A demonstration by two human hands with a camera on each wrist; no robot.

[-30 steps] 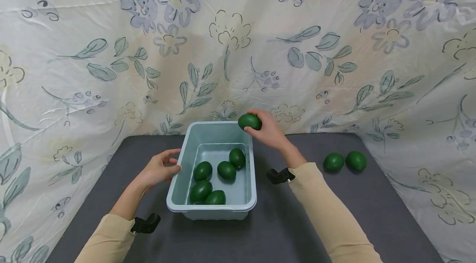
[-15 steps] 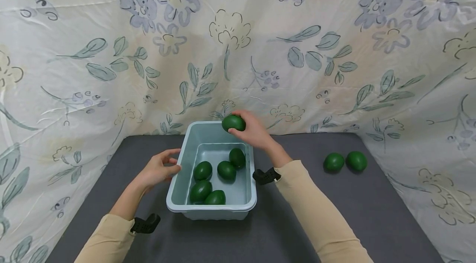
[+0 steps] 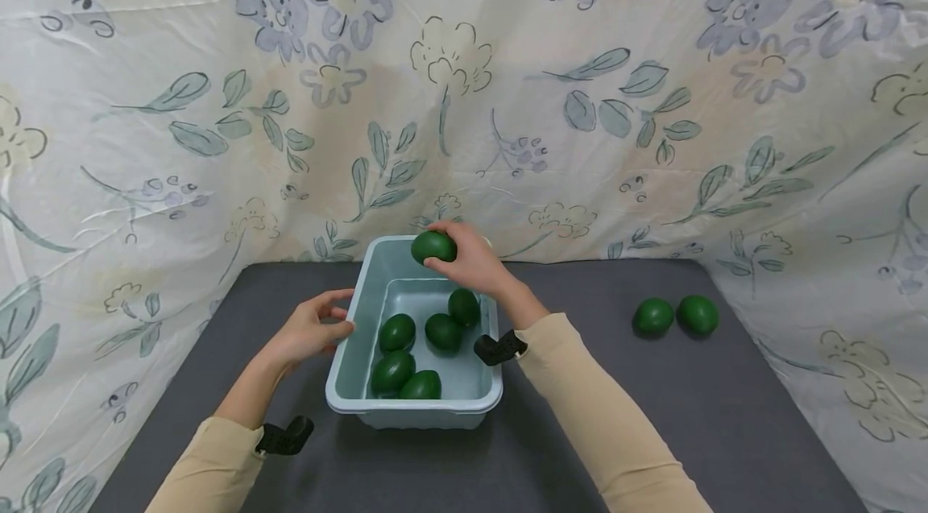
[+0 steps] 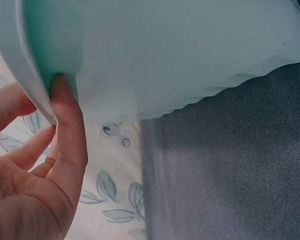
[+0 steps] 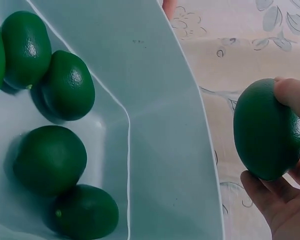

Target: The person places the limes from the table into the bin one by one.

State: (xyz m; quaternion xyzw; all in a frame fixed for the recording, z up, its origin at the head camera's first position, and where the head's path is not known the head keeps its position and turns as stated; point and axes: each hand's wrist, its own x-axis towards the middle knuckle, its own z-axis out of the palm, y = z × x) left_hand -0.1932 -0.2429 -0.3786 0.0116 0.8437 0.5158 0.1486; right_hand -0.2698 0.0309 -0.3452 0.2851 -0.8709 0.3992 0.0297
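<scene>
My right hand [image 3: 473, 259] holds a dark green avocado [image 3: 432, 248] between thumb and fingers, above the far end of a pale blue-green plastic bin [image 3: 413, 406]. In the right wrist view, that avocado [image 5: 264, 131] lies sideways in the fingertips, to the right of the bin's rim. Several more avocados [image 3: 397, 333] rest on the bin's floor, towards the near left and the right wall. At the bin's left side, my left hand [image 3: 308, 328] grips the rim. The left wrist view shows fingers on both sides of the lip, one pressed to the outer wall [image 4: 165, 55].
Two avocados [image 3: 653, 317] sit side by side on the dark grey table [image 3: 580, 432], to the right of the bin. A floral cloth [image 3: 493, 94] hangs behind the table and along both sides. Each wrist wears a black strap [image 3: 286, 436].
My right hand has carried its avocado leftwards, from the bin's far right corner to over its far end. The left hand stays on the rim, and the bin has not shifted.
</scene>
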